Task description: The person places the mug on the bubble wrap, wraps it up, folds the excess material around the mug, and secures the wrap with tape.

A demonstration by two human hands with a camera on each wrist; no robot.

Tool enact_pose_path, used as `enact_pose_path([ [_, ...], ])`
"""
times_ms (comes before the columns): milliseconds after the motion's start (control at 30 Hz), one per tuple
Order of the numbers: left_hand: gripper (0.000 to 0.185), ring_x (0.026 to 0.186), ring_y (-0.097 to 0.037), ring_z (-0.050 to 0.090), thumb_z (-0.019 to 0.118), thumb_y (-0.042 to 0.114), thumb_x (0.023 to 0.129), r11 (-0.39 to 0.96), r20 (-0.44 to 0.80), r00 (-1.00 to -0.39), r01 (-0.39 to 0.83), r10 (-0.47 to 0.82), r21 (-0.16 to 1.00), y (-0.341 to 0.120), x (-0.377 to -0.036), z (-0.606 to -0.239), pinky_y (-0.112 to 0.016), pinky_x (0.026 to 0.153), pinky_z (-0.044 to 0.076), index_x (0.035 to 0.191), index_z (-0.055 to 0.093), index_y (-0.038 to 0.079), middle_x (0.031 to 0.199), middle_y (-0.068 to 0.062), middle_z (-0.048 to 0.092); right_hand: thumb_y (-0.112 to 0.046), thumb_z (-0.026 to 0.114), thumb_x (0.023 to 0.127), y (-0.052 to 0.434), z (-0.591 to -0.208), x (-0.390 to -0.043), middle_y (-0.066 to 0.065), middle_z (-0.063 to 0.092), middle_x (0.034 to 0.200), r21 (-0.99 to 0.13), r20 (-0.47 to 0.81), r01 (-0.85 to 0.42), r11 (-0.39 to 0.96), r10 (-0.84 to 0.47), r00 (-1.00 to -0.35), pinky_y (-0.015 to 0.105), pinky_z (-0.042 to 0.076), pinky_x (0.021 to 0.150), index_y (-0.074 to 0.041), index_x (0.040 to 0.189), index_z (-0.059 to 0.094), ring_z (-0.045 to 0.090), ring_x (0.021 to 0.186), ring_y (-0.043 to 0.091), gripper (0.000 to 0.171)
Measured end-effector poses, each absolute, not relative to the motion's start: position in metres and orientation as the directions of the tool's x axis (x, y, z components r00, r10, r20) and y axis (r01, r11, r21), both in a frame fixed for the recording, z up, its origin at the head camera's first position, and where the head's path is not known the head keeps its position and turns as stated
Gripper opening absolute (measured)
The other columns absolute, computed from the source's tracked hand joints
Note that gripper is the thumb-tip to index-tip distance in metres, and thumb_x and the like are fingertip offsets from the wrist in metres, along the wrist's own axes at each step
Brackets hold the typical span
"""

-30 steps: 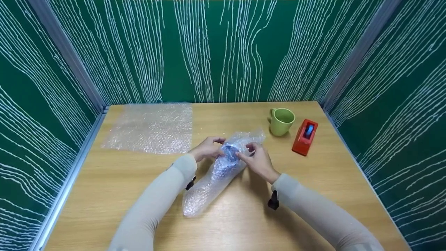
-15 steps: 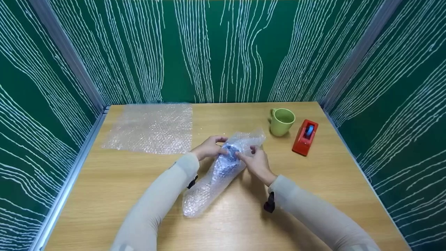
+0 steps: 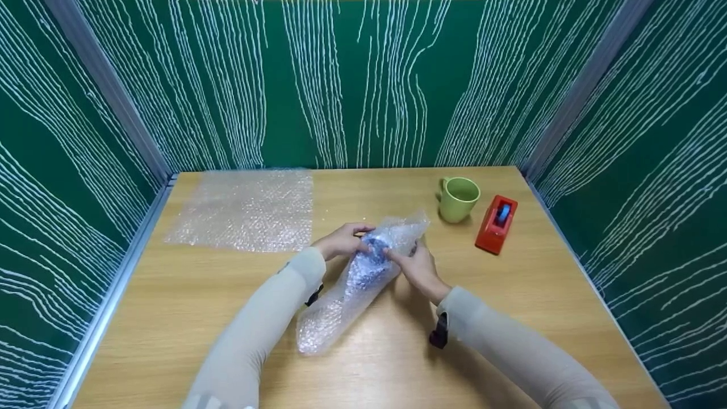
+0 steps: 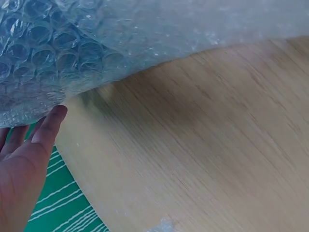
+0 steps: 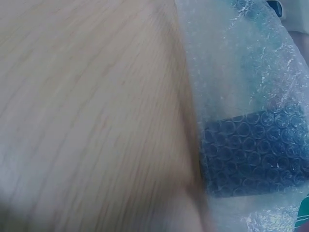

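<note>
A long roll of bubble wrap (image 3: 355, 284) lies slantwise on the wooden table (image 3: 170, 301), with a blue object (image 3: 372, 250) showing through it near its upper end. My left hand (image 3: 342, 241) grips the roll from the left and my right hand (image 3: 412, 264) grips it from the right, fingers curled on the wrap. In the left wrist view the bubble wrap (image 4: 72, 53) hangs over my fingers (image 4: 46, 133). The right wrist view shows the wrap (image 5: 241, 96) with the blue object (image 5: 253, 152) inside.
A flat sheet of bubble wrap (image 3: 244, 210) lies at the back left. A green mug (image 3: 459, 197) and a red tape dispenser (image 3: 497, 223) stand at the back right. Green patterned walls close in three sides.
My right hand has slid a little left and closed tighter on the wrap, its fingers tucking in by the upper end. The left hand has barely moved.
</note>
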State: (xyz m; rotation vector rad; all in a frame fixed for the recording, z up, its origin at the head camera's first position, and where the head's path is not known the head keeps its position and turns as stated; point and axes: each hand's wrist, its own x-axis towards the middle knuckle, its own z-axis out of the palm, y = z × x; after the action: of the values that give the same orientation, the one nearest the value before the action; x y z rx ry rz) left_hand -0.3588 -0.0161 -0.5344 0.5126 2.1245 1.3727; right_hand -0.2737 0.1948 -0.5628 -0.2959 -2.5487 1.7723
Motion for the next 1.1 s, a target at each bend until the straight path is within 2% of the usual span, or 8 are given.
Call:
enact_pose_path([
  [167, 0.068, 0.148, -0.039, 0.055, 0.069, -0.001, 0.089, 0.401, -0.218, -0.785, 0.042, 0.58, 0.915, -0.015, -0.359, -0.536, -0.045, 0.125, 0.047, 0.156, 0.057, 0.004, 0.162, -0.019, 0.055, -0.027, 0.081, 0.096, 0.19, -0.563, -0.275, 0.032, 0.043, 0.166, -0.951, -0.083, 0.121, 0.284, 0.143, -0.986, 0.054, 0.045, 0.126, 0.002, 0.169, 0.027, 0.048, 0.152, 0.049, 0.096],
  [333, 0.067, 0.143, -0.04, 0.059, 0.07, -0.003, 0.087, 0.37, -0.198, -0.793, 0.038, 0.577, 0.928, -0.014, -0.36, -0.539, -0.044, 0.121, 0.051, 0.153, 0.059, 0.002, 0.158, -0.021, 0.058, -0.027, 0.075, 0.102, 0.187, -0.563, -0.275, 0.032, 0.04, 0.168, -0.95, -0.092, 0.121, 0.288, 0.113, -0.989, 0.054, 0.045, 0.125, 0.008, 0.165, 0.03, 0.049, 0.151, 0.05, 0.085],
  [533, 0.066, 0.141, -0.04, 0.061, 0.071, -0.003, 0.087, 0.366, -0.187, -0.797, 0.046, 0.575, 0.929, -0.014, -0.36, -0.54, -0.042, 0.119, 0.053, 0.152, 0.059, 0.002, 0.156, -0.023, 0.06, -0.021, 0.066, 0.108, 0.183, -0.564, -0.276, 0.032, 0.042, 0.168, -0.945, -0.039, 0.059, 0.322, 0.068, -0.997, 0.053, 0.045, 0.125, 0.008, 0.164, 0.035, 0.051, 0.15, 0.049, 0.071],
  [833, 0.065, 0.141, -0.04, 0.06, 0.07, -0.003, 0.089, 0.356, -0.17, -0.802, 0.056, 0.573, 0.933, -0.014, -0.359, -0.541, -0.043, 0.12, 0.053, 0.153, 0.059, 0.001, 0.155, -0.023, 0.06, -0.011, 0.067, 0.104, 0.181, -0.558, -0.28, 0.034, 0.054, 0.156, -0.96, -0.058, 0.081, 0.269, 0.093, -0.994, 0.054, 0.048, 0.123, 0.01, 0.159, 0.041, 0.057, 0.143, 0.048, 0.064],
  [933, 0.065, 0.142, -0.04, 0.06, 0.07, -0.004, 0.089, 0.353, -0.165, -0.806, 0.057, 0.568, 0.934, -0.014, -0.359, -0.542, -0.043, 0.12, 0.053, 0.152, 0.059, 0.001, 0.155, -0.023, 0.06, -0.011, 0.067, 0.104, 0.183, -0.558, -0.284, 0.033, 0.058, 0.151, -0.968, -0.066, 0.091, 0.233, 0.114, -0.991, 0.051, 0.049, 0.122, 0.011, 0.156, 0.046, 0.059, 0.139, 0.045, 0.06],
  [1000, 0.065, 0.142, -0.041, 0.06, 0.07, -0.005, 0.089, 0.345, -0.165, -0.805, 0.052, 0.57, 0.937, -0.013, -0.358, -0.542, -0.043, 0.12, 0.053, 0.153, 0.059, 0.001, 0.155, -0.023, 0.06, -0.011, 0.066, 0.105, 0.184, -0.56, -0.286, 0.032, 0.061, 0.147, -0.975, -0.066, 0.093, 0.203, 0.132, -0.989, 0.044, 0.055, 0.115, 0.011, 0.152, 0.05, 0.064, 0.131, 0.04, 0.054],
  [1100, 0.066, 0.142, -0.041, 0.059, 0.069, -0.007, 0.088, 0.332, -0.169, -0.801, 0.04, 0.574, 0.943, -0.013, -0.357, -0.541, -0.043, 0.119, 0.054, 0.153, 0.057, -0.001, 0.155, -0.025, 0.059, -0.009, 0.062, 0.107, 0.185, -0.561, -0.287, 0.031, 0.065, 0.14, -0.985, -0.073, 0.098, 0.143, 0.165, -0.983, 0.029, 0.059, 0.095, 0.012, 0.148, 0.055, 0.067, 0.113, 0.028, 0.047],
])
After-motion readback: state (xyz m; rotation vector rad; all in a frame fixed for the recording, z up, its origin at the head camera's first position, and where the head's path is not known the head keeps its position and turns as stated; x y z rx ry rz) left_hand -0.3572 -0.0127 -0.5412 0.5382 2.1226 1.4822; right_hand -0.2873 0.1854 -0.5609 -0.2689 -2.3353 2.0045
